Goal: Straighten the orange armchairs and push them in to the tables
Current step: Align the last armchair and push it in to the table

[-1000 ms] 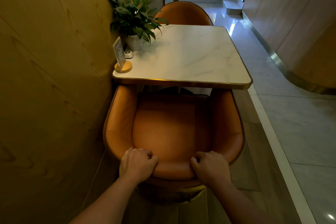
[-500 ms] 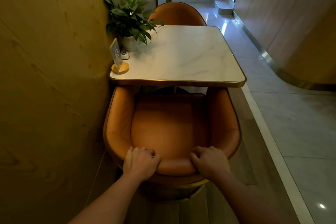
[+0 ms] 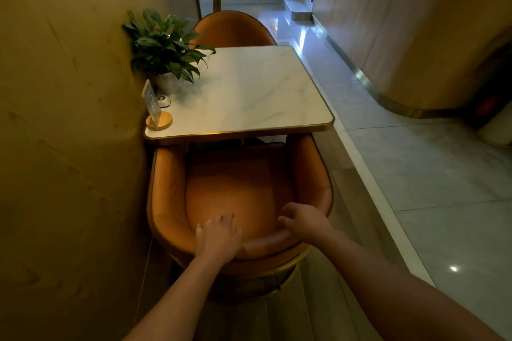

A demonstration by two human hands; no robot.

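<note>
The near orange armchair [image 3: 235,185] stands right below me, its arms reaching under the front edge of the white marble table [image 3: 249,91]. My left hand [image 3: 219,238] grips the top of its backrest, fingers curled over the rim onto the inner side. My right hand [image 3: 304,223] holds the same rim a little further right, fingers hooked over it. A second orange armchair [image 3: 232,29] sits at the far side of the table, only its back showing.
A potted plant [image 3: 166,47], a sign on a round wooden base [image 3: 155,111] and a small white button [image 3: 164,100] stand at the table's left edge. The yellow wall [image 3: 69,119] runs close on the left. A tiled aisle [image 3: 415,174] lies to the right.
The view has swung so the chair and table lie further left. Both hands have slid slightly along the backrest rim, the right one further round to the right. The chair stays tucked under the table.
</note>
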